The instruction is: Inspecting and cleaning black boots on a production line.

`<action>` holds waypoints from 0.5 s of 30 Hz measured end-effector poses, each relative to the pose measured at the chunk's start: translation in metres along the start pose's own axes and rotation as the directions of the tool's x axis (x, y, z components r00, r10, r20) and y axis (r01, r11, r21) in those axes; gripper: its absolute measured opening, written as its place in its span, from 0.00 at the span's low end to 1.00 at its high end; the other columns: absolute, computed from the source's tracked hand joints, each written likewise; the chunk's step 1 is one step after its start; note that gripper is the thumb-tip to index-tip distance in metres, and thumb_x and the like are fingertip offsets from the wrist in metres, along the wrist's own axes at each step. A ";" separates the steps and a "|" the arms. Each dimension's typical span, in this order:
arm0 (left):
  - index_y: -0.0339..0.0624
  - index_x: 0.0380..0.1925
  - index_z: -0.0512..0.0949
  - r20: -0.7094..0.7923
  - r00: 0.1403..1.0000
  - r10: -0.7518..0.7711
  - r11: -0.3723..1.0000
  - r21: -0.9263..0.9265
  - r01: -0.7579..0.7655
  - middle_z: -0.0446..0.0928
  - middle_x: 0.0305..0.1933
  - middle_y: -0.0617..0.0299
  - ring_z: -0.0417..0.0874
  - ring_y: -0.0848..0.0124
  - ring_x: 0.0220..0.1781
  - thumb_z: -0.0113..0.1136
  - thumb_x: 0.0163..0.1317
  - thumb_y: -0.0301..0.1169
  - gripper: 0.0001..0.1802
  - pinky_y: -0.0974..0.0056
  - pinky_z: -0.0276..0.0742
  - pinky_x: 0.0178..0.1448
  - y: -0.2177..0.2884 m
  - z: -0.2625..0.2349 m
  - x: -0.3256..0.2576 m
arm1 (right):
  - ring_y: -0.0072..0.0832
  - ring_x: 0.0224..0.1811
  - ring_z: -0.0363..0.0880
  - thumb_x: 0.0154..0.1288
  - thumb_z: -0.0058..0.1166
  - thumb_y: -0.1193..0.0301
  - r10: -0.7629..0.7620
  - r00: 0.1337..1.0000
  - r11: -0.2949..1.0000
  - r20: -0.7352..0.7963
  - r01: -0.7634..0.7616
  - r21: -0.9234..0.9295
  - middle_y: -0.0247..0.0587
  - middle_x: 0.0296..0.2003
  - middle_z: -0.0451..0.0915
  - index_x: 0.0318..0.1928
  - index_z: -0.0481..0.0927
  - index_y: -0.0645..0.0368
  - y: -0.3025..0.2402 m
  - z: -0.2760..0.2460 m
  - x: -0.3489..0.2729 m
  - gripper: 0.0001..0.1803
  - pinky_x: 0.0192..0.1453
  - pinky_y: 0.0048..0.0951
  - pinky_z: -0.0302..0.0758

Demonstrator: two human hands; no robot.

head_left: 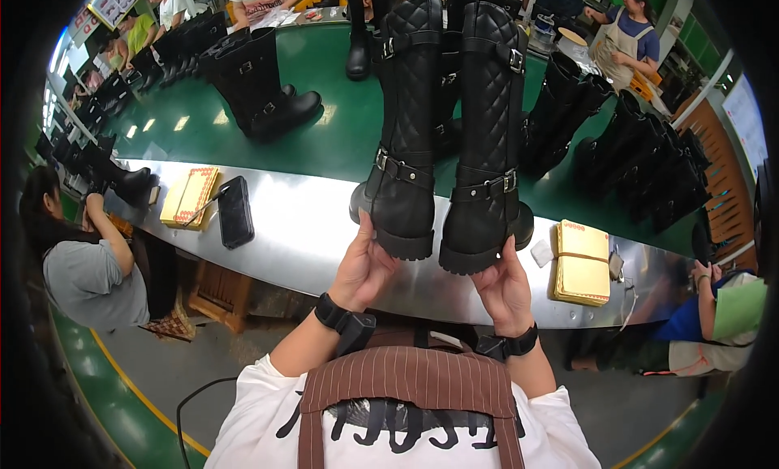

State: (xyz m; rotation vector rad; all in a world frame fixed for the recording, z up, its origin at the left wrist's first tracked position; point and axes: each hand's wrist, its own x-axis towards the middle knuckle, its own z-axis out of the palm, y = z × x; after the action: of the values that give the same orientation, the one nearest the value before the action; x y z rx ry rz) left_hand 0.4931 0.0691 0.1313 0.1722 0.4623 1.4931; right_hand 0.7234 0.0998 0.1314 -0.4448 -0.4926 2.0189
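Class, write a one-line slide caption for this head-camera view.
Left hand and right hand hold two tall black quilted boots upright at a steel table edge.

White short-sleeved shirt with black print, brown pinstriped apron [414, 380], black wristbands on both wrists

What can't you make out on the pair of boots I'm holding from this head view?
- Tops of left boot and right boot: cut off by the upper edge.
- Heels: face away from the camera.
- Fingertips of left hand and right hand: tucked behind the soles.
- Buckle detail: too small.
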 end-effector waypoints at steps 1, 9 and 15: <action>0.46 0.63 0.65 -0.001 1.000 -0.001 1.000 -0.002 0.001 0.74 0.61 0.62 0.76 0.67 0.61 0.44 0.71 0.52 0.29 0.58 0.73 0.65 0.000 -0.001 0.000 | 0.38 0.66 0.69 0.76 0.41 0.56 0.001 1.000 1.000 -0.002 -0.001 -0.001 0.43 0.66 0.67 0.67 0.61 0.55 0.000 0.000 0.000 0.26 0.70 0.41 0.68; 0.46 0.67 0.59 0.084 0.996 -0.007 0.991 0.137 -0.005 0.69 0.67 0.60 0.71 0.66 0.67 0.48 0.69 0.53 0.34 0.57 0.67 0.68 -0.003 -0.010 0.003 | 0.39 0.64 0.71 0.76 0.42 0.57 -0.049 0.996 0.999 -0.070 0.048 -0.025 0.46 0.65 0.68 0.66 0.62 0.59 -0.001 -0.007 0.004 0.26 0.68 0.41 0.70; 0.49 0.69 0.57 0.086 0.996 -0.028 0.996 0.081 0.021 0.65 0.70 0.59 0.66 0.62 0.71 0.48 0.70 0.52 0.34 0.51 0.61 0.73 -0.008 -0.016 0.006 | 0.37 0.64 0.70 0.78 0.35 0.56 -0.102 0.994 0.989 -0.041 0.097 -0.110 0.44 0.66 0.68 0.68 0.61 0.59 0.005 -0.003 0.006 0.27 0.70 0.40 0.66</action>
State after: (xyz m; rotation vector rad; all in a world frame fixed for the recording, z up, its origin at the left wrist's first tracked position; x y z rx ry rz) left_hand 0.4939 0.0717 0.1132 0.2925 0.4530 1.4383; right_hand 0.7186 0.1036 0.1255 -0.5221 -0.5855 1.8877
